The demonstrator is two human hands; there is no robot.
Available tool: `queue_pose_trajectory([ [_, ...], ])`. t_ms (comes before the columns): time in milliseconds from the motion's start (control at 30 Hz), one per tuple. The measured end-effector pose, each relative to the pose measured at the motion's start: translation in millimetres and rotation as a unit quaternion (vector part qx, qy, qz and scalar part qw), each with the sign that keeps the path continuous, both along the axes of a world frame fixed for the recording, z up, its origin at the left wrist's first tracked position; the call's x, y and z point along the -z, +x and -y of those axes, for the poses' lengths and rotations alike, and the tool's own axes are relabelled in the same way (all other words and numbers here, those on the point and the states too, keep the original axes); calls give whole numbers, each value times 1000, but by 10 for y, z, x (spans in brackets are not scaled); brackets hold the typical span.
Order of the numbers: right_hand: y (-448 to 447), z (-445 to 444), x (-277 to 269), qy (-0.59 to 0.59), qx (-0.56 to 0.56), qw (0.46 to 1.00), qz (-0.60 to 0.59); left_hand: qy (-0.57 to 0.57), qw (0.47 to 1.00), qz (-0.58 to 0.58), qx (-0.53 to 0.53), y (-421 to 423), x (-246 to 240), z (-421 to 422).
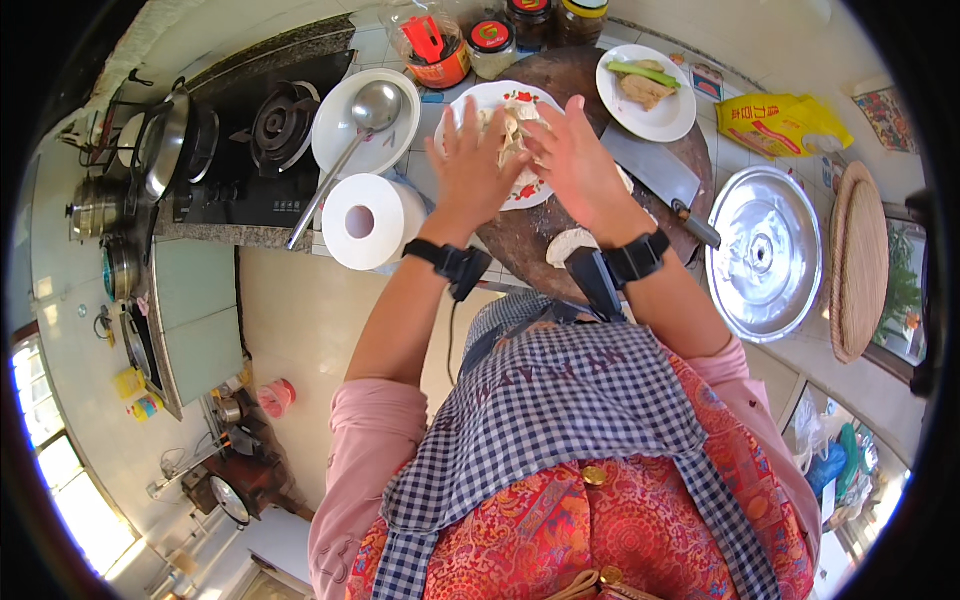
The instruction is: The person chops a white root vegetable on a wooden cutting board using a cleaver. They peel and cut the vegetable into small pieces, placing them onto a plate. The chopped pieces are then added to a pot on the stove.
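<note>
Both hands are over a white plate with red flowers (527, 192), at the left edge of a round wooden board (517, 247). My left hand (474, 165) has its fingers apart over the plate's left part, holding nothing visible. My right hand (574, 161) is spread over the right part, palm turned partly left, its thumb side near the left fingers. Pale floury pieces (517, 124) lie on the plate, partly hidden by my hands. A white, flour-dusted piece of dough (570, 246) rests on the board below. A cleaver (652, 169) lies right of my right hand.
A white bowl (330, 127) with a metal ladle (376, 106) and a paper roll (371, 223) stand left, beside a gas stove (247, 180). A small plate (675, 124) holds food. Farther right are a yellow bag (780, 124) and a round metal tray (763, 300). Jars (491, 46) stand behind.
</note>
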State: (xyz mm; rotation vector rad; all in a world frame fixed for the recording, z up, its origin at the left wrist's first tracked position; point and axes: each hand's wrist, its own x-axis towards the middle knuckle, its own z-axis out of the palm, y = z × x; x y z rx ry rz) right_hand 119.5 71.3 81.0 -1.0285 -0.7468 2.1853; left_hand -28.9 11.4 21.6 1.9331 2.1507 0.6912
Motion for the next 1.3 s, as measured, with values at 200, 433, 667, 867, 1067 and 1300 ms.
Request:
queue_pose_trajectory([
  [200, 163, -309, 499, 339, 16, 901, 269, -25, 961, 174, -214, -354, 321, 268],
  [433, 333, -742, 1365, 335, -97, 902, 253, -150, 748, 602, -237, -349, 477, 199],
  [667, 393, -643, 383, 167, -33, 963, 211, -95, 708, 681, -162, -457, -101, 414],
  [867, -573, -82, -231, 79, -96, 989, -80, -15, 635, 758, -147, -1379, -711, 1181],
  [1067, -2296, 1004, -196, 5, -151, 981, -120, -29, 721, 668, -180, -2915, -1007, 2224],
  [1300, -3933, 1953, -255, -57, -131, 982, -126, -92, 782, 588, -187, -4593, -1307, 2998],
])
